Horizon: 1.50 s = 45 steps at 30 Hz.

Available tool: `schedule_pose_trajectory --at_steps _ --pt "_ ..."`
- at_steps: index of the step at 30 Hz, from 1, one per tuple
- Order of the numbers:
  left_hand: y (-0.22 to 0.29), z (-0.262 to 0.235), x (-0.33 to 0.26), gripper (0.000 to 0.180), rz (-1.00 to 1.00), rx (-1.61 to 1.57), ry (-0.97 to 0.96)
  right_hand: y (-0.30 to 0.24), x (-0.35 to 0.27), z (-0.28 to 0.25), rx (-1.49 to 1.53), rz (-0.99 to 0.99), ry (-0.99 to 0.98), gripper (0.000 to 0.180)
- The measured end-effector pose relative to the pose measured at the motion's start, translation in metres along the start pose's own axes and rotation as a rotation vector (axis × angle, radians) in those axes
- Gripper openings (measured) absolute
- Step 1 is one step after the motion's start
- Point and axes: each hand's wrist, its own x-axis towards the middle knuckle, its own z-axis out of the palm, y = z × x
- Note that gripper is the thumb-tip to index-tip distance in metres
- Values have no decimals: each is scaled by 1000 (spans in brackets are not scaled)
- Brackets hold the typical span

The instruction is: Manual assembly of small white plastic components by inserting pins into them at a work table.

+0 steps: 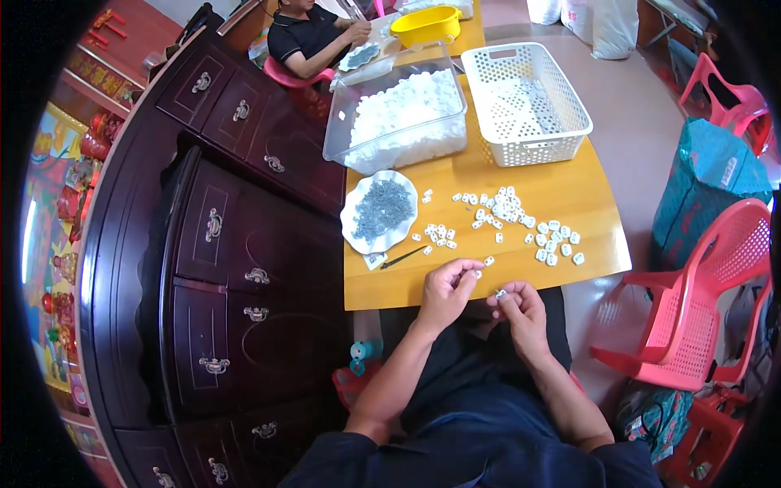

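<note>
My left hand is curled at the near edge of the yellow wooden table, fingertips pinched by a small white plastic piece; what it holds is too small to tell. My right hand is beside it, pinching a tiny white piece between thumb and fingers. Several loose white plastic pieces lie scattered on the table just beyond both hands. A white scalloped plate full of small grey metal parts sits to the left.
A clear tub of white pieces and a white mesh basket stand farther back, with a yellow bowl beyond. Another person sits at the far end. A dark wooden cabinet lies left; pink plastic chairs right. A thin dark tool lies by the plate.
</note>
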Motion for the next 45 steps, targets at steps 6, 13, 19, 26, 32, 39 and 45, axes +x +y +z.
schedule_pose_trajectory --at_steps 6,13,19,26,32,39,45 --pt "-1 -3 -9 15 -91 -162 -76 1 -3 -1 -6 4 15 10" --pt "15 -4 -8 19 -124 -92 -109 -5 6 2 -7 -19 4 12" --pt "0 -1 -11 22 -59 -111 -175 -4 8 0 11 12 24 12" --pt "5 -1 -15 26 18 -75 -240 -2 2 -2 45 8 -6 12" --pt "5 -6 -10 24 71 57 -245 -1 4 -4 18 23 -42 14" --pt "5 -7 -5 25 79 50 -277 0 4 -2 -36 45 -71 15" --pt "3 -10 -4 25 89 102 -301 0 4 -2 -55 61 -85 14"
